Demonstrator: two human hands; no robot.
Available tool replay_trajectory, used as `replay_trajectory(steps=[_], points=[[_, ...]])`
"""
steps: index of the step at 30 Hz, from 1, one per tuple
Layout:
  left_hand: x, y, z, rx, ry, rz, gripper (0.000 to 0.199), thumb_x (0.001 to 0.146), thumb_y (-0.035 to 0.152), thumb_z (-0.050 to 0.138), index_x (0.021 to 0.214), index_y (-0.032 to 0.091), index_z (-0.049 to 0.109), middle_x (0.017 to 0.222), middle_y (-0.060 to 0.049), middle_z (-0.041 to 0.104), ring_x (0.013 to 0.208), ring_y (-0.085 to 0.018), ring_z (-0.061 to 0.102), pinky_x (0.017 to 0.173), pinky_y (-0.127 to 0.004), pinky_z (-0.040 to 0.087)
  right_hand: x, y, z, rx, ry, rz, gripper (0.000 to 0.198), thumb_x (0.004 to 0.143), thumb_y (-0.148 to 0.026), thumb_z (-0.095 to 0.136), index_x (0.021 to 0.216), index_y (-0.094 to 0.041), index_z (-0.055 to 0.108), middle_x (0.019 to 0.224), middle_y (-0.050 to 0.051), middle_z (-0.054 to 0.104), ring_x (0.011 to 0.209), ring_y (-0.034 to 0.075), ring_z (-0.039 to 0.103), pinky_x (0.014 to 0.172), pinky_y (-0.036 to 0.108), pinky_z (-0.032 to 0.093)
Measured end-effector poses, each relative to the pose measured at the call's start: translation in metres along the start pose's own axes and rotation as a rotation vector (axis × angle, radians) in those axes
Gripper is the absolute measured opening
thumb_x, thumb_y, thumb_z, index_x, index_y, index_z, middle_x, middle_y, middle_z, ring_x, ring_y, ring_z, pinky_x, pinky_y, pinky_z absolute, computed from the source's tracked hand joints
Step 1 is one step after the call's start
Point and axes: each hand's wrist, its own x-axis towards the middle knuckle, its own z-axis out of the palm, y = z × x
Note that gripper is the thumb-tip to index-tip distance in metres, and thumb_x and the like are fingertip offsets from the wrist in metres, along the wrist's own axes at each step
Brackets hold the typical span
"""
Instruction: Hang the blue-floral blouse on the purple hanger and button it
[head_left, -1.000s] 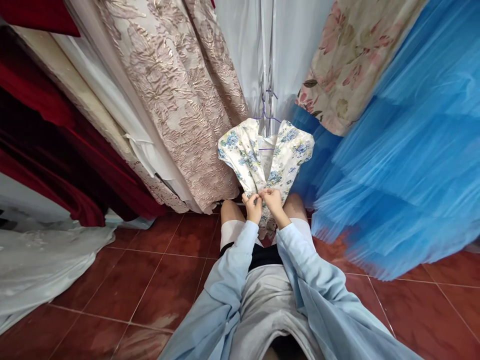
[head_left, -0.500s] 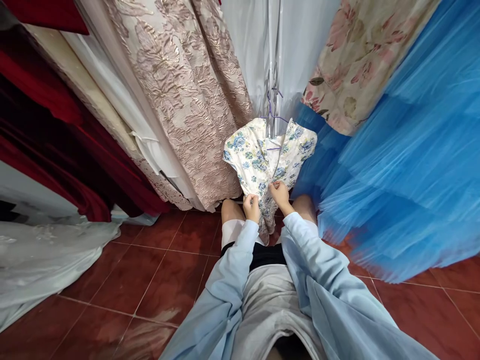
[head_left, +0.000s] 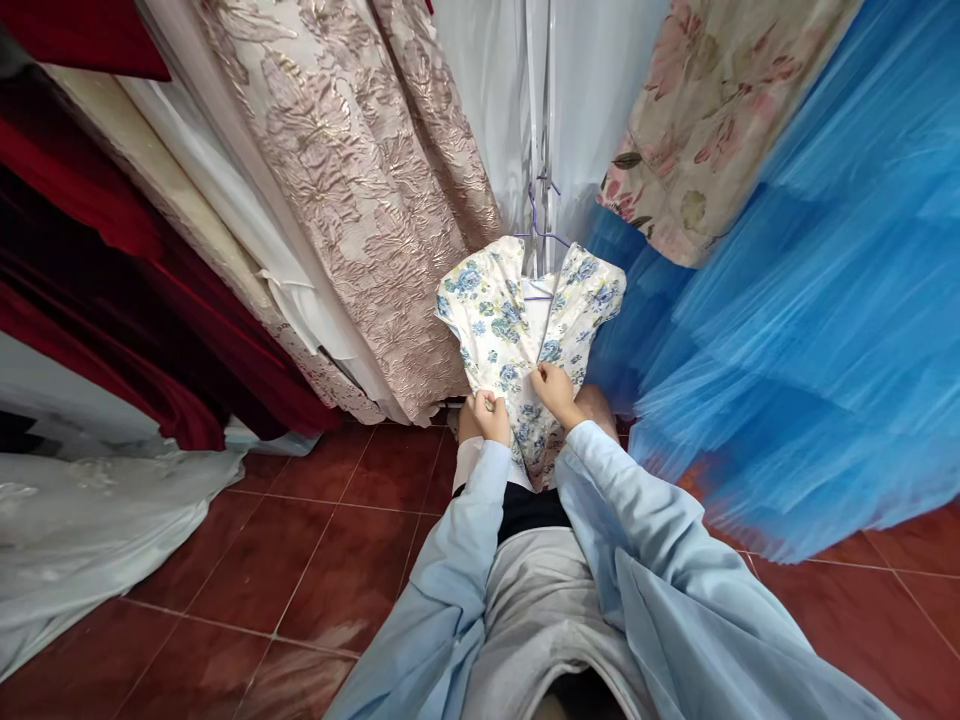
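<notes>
A white dress with blue flowers point(head_left: 495, 325) hangs on a thin purple hanger point(head_left: 535, 228) in front of my knees. My left hand point(head_left: 489, 415) is closed on the cloth at the dress's left side, near the waist. Fingers of my right hand point(head_left: 556, 392) pinch the front of the dress just below the V of the neckline. The lower part of the dress drops between my legs and is partly covered by my hands and forearms.
A pink brocade gown point(head_left: 375, 200) hangs to the left, beyond it dark red velvet cloth point(head_left: 112, 260). Blue tulle point(head_left: 787, 350) and a floral cloth point(head_left: 697, 150) hang on the right. White fabric point(head_left: 480, 90) hangs behind the hanger. Red tiles point(head_left: 337, 570) cover the floor.
The dress has shifted slightly left in view and looks spread wider at the waist. My left hand has moved a little left with the cloth; my right hand keeps its hold.
</notes>
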Motion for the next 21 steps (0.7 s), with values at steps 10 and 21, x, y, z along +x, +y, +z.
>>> replay_trajectory(steps=[10,21], points=[[-0.016,0.010,0.033,0.111,-0.323,0.313,0.019,0.081,0.012,0.060,0.098,0.019,0.065,0.103,-0.010,0.065,0.104,-0.027,0.059,0.096,-0.041,0.045,-0.030,-0.011,-0.039,-0.377,-0.218,-0.313,0.027,0.092,-0.032,0.050,0.094,-0.015,0.071,0.090,0.013,0.076,0.081,0.025,0.069,0.065,0.028,0.035],[-0.022,0.030,0.014,0.054,-0.316,0.218,0.026,0.087,0.029,0.064,0.067,0.020,0.051,0.066,0.000,0.061,0.065,-0.015,0.059,0.068,-0.025,0.046,0.012,-0.040,-0.097,-0.653,-0.323,-0.598,0.030,0.097,-0.029,0.046,0.104,-0.011,0.069,0.096,0.017,0.076,0.086,0.026,0.071,0.068,0.029,0.038]])
